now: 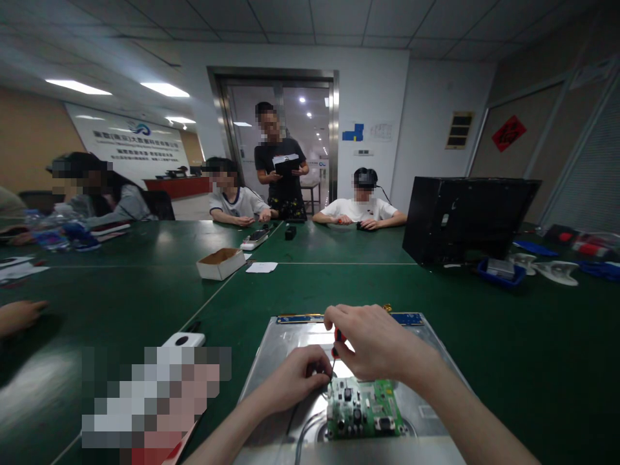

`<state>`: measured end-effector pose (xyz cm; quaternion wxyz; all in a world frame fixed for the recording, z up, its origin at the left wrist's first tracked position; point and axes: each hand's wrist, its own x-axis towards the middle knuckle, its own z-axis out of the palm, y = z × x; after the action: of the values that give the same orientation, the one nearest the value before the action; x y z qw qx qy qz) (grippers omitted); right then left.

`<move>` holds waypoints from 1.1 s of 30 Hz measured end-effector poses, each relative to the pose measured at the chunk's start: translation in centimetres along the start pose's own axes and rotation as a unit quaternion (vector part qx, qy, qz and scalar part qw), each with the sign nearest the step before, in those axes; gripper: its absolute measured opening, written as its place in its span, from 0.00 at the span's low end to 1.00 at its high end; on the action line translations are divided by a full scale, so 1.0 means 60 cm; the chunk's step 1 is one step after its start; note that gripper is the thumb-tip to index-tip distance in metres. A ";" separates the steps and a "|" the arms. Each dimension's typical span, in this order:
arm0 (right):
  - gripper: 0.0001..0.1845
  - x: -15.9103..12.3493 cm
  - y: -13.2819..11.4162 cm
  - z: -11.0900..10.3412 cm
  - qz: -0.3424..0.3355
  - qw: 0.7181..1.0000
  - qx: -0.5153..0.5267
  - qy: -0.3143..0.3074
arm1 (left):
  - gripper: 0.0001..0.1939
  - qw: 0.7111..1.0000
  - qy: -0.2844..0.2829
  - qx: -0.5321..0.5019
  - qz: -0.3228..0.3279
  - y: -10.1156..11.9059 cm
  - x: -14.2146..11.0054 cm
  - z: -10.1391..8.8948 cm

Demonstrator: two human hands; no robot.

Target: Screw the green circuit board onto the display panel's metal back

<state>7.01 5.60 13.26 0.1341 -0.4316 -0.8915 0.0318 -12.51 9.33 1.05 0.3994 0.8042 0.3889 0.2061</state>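
My right hand (365, 339) is closed around the red-and-black handle of a screwdriver (338, 342). The shaft points down to the upper left corner of a green circuit board (363, 408). Beside that corner, my left hand (305, 373) has its fingers pinched together close to the screwdriver's tip; what they hold, if anything, is hidden. Under the board lies a flat silver metal panel (264, 361) with a narrow blue circuit strip (300, 319) along its far edge. A grey cable (301, 439) runs at the board's left side.
On the green table (145, 290) stand an open white box (221, 265), a black monitor-like casing (469, 219) and a blue tray (501, 272). A partly blurred pale object (150, 394) lies left of the panel. Another person's hand (22, 316) rests at far left; several people are across the table.
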 end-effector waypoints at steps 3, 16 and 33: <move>0.12 0.003 -0.001 0.000 0.017 1.000 -0.018 0.000 | 0.07 1.000 0.003 -0.003 -0.003 0.000 0.000 -0.001; 0.09 -0.002 -0.004 -0.005 -0.006 1.000 -0.001 0.004 | 0.09 1.000 -0.006 -0.004 0.006 -0.009 0.002 0.000; 0.08 0.006 -0.005 -0.002 0.018 0.998 -0.055 -0.005 | 0.05 1.000 0.002 0.002 -0.007 -0.003 0.001 -0.001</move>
<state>6.62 5.70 13.49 0.1049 -0.4540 -0.8847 -0.0125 -12.61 9.49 0.91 0.3985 0.8020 0.3955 0.2039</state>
